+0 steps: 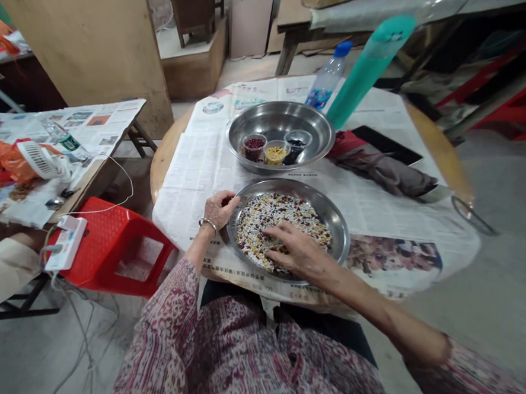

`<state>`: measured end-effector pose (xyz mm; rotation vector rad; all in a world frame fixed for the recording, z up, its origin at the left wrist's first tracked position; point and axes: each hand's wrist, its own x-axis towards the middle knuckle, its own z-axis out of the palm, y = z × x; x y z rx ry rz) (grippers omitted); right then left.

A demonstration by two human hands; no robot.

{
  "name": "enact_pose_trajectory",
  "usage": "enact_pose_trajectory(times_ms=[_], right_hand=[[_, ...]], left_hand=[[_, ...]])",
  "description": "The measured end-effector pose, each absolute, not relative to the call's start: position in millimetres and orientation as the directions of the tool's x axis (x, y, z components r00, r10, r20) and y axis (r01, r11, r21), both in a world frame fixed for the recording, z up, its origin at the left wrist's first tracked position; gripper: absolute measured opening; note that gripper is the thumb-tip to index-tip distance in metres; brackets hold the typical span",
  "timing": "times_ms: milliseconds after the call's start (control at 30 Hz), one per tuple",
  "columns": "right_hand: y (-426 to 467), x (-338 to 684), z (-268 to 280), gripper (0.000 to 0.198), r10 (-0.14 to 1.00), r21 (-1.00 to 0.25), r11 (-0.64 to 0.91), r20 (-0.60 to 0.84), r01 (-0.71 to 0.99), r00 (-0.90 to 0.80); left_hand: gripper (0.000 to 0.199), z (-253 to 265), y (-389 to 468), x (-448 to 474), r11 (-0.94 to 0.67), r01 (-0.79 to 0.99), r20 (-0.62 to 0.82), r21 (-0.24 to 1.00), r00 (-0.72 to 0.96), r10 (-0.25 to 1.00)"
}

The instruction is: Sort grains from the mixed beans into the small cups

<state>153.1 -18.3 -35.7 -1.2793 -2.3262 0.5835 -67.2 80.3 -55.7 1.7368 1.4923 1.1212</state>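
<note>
A round metal tray (343,231) lies near the table's front edge, spread with a mix of white grains and red, yellow and dark beans (256,224). At its left side my left hand (219,210), with a bracelet on the wrist, is closed on the rim with fingers curled. My right hand (297,251) reaches over the mix from the right, its fingers apart and their tips touching the beans. Just behind stands a metal basin (280,115) with three clear cups inside: red beans (255,149), yellow kernels (275,154) and dark beans (294,147).
Newspaper (190,166) covers the round table. Behind the basin are a plastic bottle (327,77) and a tall green cylinder (371,65). A folded umbrella (377,163) and a black flat object (387,143) lie right. A red stool (110,248) with a power strip (67,244) stands left.
</note>
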Motion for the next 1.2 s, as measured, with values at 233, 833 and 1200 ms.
enact_pose_trajectory(times_ms=[233,833,1200], right_hand=[[-5,117,-23,0.019,0.644,-0.420,0.750,0.281,0.512,-0.712],[50,152,-35,0.032,0.953,-0.317,0.285,0.196,0.905,-0.232],[-12,166,-4,0.020,0.680,-0.510,0.611,-0.052,0.605,-0.731]], left_hand=[[0.017,-57,81,-68,-0.212,0.482,0.225,0.850,0.030,0.974],[0.017,-57,83,-68,-0.222,0.462,0.239,0.859,0.023,0.971],[0.019,-57,82,-69,-0.214,0.468,0.230,0.857,0.024,0.973]])
